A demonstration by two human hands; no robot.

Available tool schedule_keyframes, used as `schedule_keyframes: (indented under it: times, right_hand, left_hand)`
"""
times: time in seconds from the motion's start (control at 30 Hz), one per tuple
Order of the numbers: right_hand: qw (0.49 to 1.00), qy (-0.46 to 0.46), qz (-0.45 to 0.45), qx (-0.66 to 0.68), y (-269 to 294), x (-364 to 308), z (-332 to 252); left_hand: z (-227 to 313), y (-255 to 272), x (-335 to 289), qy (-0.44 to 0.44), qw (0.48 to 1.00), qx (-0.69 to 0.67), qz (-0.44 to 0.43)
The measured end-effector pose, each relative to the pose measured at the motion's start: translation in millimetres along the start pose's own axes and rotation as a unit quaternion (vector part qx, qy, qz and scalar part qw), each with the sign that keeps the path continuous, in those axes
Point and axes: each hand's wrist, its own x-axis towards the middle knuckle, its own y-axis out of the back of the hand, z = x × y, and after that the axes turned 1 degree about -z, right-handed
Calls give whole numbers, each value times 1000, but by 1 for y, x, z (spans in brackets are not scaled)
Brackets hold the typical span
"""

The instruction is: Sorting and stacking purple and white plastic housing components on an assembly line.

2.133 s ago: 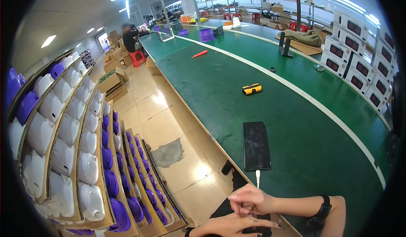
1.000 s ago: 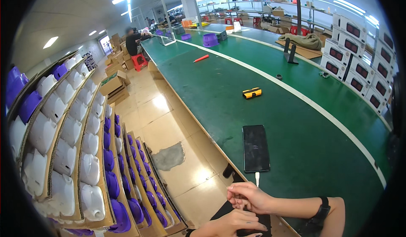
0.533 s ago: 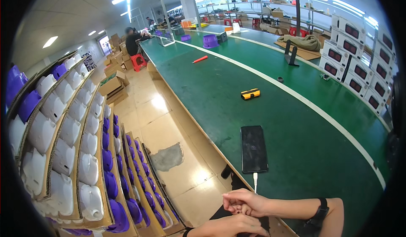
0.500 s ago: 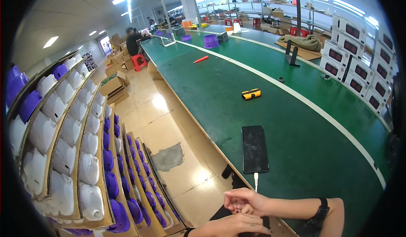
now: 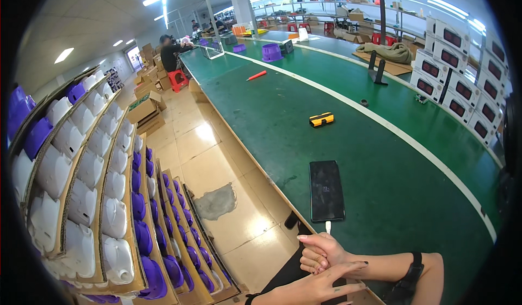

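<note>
My right hand (image 5: 322, 252) rests at the near edge of the green table, its fingers curled in and nothing showing in them. Across its wrist lies my left hand (image 5: 333, 284), fingers stretched and spread, also holding nothing visible. Just beyond the hands, a black smartphone (image 5: 327, 191) lies flat, its screen dim. A white charging cable (image 5: 328, 227) is plugged into its near end; the rest of the cable is hidden behind my right hand. Farther along the table are a small yellow and black object (image 5: 321, 119) and a red pen-like tool (image 5: 256, 75).
Racks of white plastic shells (image 5: 115, 218) and purple shells (image 5: 143, 237) stand left of the table (image 5: 391, 196). White boxes (image 5: 451, 60) are stacked at the right. A black stand (image 5: 377, 71), a purple tub (image 5: 271, 52) and a seated person (image 5: 169, 52) are farther off.
My hands have shifted slightly up toward the phone. My left hand's fingers have spread out over my right wrist. On the phone's screen, faint marks look brighter.
</note>
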Motion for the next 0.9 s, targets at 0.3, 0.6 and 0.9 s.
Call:
schedule_keyframes:
  times: [0.3,0.6,0.9]
  right_hand:
    - [1000,19,6,-16,-4,-2,-2]
    - [998,10,61,-34,8,9,9]
    - [953,-55,54,-292,17,19,18]
  left_hand:
    - [0,-4,4,-14,1000,15,0]
    - [-11,-3,-13,20,995,-78,57]
    - [-31,3,-66,106,931,-107,331]
